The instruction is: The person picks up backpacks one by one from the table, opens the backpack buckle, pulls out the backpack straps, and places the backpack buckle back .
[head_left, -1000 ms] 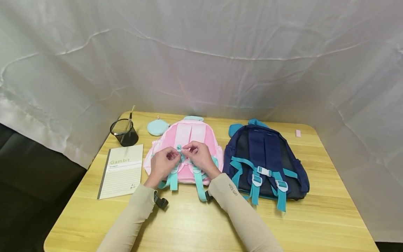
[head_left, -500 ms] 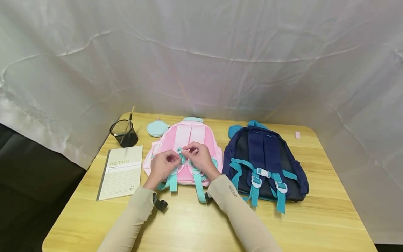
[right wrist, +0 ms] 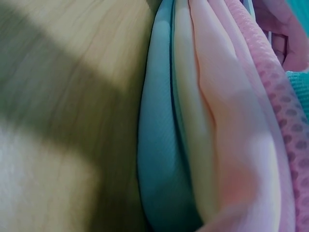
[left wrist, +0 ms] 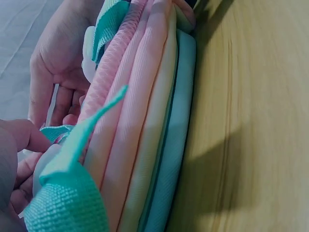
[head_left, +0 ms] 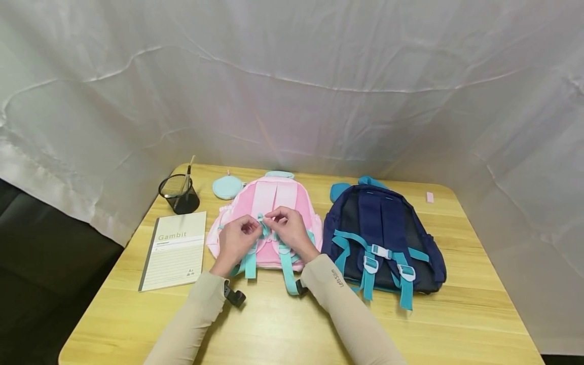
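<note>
A pink backpack (head_left: 246, 201) lies with its strap side up in the head view. Over its middle, my left hand (head_left: 234, 241) and right hand (head_left: 292, 234) meet at a short teal strap (head_left: 265, 231). Thumb and fingertips of each hand pinch this strap, the right near its upper end, the left just below. Whatever sits between the fingertips is too small to make out. In the left wrist view, a teal strap end (left wrist: 67, 203) hangs large in front of the bag's padded edge (left wrist: 145, 96). The right wrist view shows mostly the bag's side (right wrist: 231, 121).
A navy backpack (head_left: 371, 213) with teal straps and white buckles lies close on the right. Left are a notebook (head_left: 175, 251), a black mesh pen cup (head_left: 186, 203) and a light blue round pouch (head_left: 227, 187). A small pink block (head_left: 430, 197) lies far right.
The left fingers have shifted slightly down the teal strap, and its folds sit a little differently. The right hand keeps its pinch. Both backpacks stay in place.
</note>
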A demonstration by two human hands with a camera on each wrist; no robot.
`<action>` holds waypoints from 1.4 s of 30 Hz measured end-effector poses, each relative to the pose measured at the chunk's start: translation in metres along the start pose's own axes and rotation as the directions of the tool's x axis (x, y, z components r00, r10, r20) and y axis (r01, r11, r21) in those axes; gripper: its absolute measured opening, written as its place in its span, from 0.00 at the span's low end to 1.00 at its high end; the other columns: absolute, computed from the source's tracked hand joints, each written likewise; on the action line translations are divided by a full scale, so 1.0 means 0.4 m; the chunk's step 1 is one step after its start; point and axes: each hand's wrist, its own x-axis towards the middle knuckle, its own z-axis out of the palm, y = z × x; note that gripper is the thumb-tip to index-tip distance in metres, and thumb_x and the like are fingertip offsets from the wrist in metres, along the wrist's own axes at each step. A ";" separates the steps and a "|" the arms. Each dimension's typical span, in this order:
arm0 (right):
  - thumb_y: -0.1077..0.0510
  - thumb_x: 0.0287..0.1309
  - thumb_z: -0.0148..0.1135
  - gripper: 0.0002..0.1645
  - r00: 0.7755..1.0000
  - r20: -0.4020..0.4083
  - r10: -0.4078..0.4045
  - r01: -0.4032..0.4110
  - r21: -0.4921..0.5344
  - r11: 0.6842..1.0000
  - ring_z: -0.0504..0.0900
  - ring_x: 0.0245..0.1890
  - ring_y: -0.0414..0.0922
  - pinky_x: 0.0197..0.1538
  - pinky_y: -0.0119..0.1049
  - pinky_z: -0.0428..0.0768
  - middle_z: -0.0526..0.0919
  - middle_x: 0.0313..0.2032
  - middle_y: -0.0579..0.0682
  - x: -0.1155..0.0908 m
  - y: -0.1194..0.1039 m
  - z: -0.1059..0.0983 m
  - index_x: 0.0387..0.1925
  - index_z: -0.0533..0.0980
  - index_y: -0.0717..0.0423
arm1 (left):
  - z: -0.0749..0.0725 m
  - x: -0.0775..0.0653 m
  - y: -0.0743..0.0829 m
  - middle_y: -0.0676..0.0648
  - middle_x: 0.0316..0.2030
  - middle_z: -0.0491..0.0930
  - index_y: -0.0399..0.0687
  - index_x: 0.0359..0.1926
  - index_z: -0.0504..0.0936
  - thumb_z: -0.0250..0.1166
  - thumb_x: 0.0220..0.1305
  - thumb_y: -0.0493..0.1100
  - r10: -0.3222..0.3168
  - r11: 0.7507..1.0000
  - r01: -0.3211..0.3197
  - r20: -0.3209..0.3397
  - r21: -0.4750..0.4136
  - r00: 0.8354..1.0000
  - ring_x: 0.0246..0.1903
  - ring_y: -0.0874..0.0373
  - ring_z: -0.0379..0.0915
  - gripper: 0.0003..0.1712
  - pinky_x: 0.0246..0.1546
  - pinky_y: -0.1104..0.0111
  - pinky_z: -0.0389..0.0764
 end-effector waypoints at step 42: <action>0.59 0.64 0.72 0.09 1.000 -0.026 -0.005 0.008 0.146 0.989 0.79 0.35 0.48 0.34 0.26 0.73 0.86 0.36 0.60 -0.006 -0.012 -0.009 0.43 0.87 0.60 | 0.010 -0.006 -0.002 0.53 0.26 0.84 0.54 0.31 0.86 0.73 0.61 0.45 0.054 0.998 -0.055 -0.028 -0.029 0.998 0.28 0.59 0.75 0.04 0.37 0.64 0.72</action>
